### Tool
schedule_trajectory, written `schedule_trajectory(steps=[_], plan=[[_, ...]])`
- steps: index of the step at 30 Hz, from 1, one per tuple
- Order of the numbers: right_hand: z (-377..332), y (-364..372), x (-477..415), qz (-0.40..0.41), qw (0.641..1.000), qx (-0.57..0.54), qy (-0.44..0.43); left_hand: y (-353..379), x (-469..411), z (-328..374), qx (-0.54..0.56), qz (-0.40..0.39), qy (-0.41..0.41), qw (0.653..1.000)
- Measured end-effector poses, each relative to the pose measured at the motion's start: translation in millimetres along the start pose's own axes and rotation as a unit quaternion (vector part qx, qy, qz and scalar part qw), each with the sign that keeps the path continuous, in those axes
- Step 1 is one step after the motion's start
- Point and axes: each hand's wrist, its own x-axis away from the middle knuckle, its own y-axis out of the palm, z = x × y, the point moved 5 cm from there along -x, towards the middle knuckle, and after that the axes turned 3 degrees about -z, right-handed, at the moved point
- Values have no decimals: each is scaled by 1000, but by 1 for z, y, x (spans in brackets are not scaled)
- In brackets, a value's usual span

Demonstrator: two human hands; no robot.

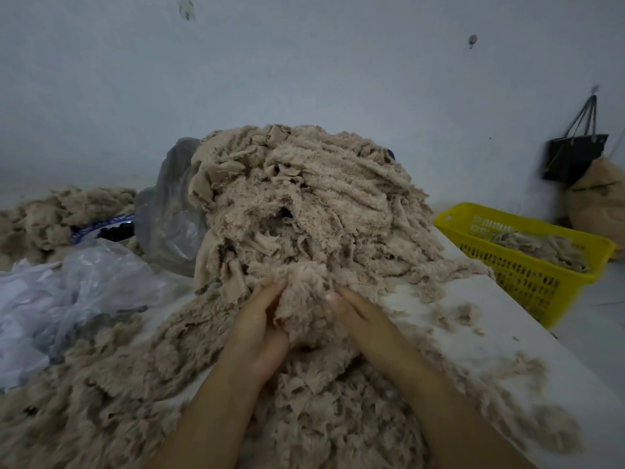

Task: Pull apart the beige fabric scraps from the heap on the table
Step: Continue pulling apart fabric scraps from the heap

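— Heap?
— One beige heap [304,204], centre of table [500,319], 12 o'clock of the hands; far side hidden. One yellow basket [514,269], 3 o'clock.
— Hands?
— Two: left hand [260,330], right hand [358,316] both clutch one scrap clump [304,309]; fingertips buried.

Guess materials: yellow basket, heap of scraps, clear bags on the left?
Yellow basket: looks like moulded plastic, glossy, with slotted walls. Heap of scraps: seemingly fleece-like pile fabric, matte; fuzzy faces, smooth backing at torn edges. Clear bags: probably thin plastic film, translucent, crinkled, faint sheen.
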Motion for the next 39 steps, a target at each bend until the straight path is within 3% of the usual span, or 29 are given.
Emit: schedule_trajectory(steps=[5,7,9,11,13,15,17,18,19,22,25,31,33,35,37,39], plan=[[12,7,-10,4,986,165,-8,-4,-4,7,43,7,33,999],[21,-1,-11,41,994,94,45,-7,-6,10,59,3,48,997],[25,-7,-11,62,994,-47,77,-8,-9,11,39,7,60,997],[26,-10,-13,87,982,-149,82,-7,-9,9,-19,10,60,998],[23,-10,-13,95,978,-174,72,-2,-6,5,-140,-33,59,988],[23,-7,-14,90,981,-163,61,4,-1,-4,-382,-83,60,918],[21,-6,-14,90,983,-151,55,4,0,-11,-585,-72,90,803],[22,-7,-14,95,982,-154,59,6,0,-13,-627,-60,111,769],[20,-8,-15,96,980,-166,58,7,0,-12,-634,-48,134,760],[17,-9,-14,113,969,-216,39,3,-2,-4,-601,-16,168,782],[11,-13,-11,132,972,-189,41,-3,-3,1,-592,13,164,789],[9,-8,-13,93,954,-281,55,-6,-4,10,-534,110,195,815],[3,-14,-12,106,943,-315,27,-12,-3,19,-478,143,209,841],[5,-23,-11,119,943,-311,11,-22,-6,25,-387,149,196,889],[8,-22,-10,101,955,-277,16,-26,-10,23,-300,114,149,935],[13,-12,-10,55,982,-175,47,-21,-11,17,-283,71,122,949]])
